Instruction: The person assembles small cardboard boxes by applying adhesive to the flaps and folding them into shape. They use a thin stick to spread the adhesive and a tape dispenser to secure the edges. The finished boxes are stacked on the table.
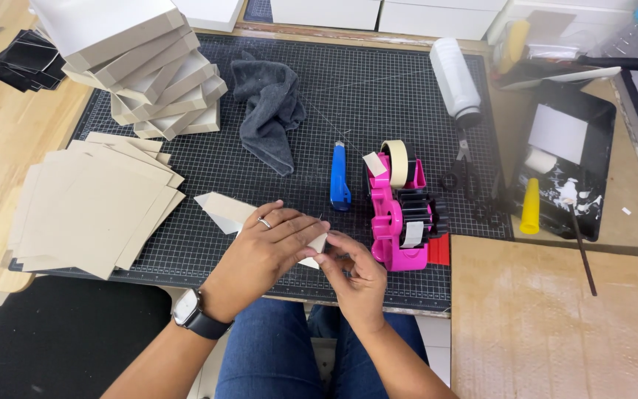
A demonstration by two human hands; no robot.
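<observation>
My left hand [263,247] lies flat over a folded piece of grey card [224,210] on the black cutting mat [378,96]. It wears a ring and a wrist watch. My right hand [352,270] pinches the card's right corner, fingers curled on its edge. A pink tape dispenser [396,218] with a roll of beige tape stands just right of my right hand. A blue utility knife [340,177] lies beyond the hands.
A fan of flat grey card sheets [94,199] lies left. Stacked card trays [149,66] stand at the back left beside a grey cloth [271,103]. A white bottle [454,77], scissors [463,170] and a black glue tray [566,159] with a yellow tool are right.
</observation>
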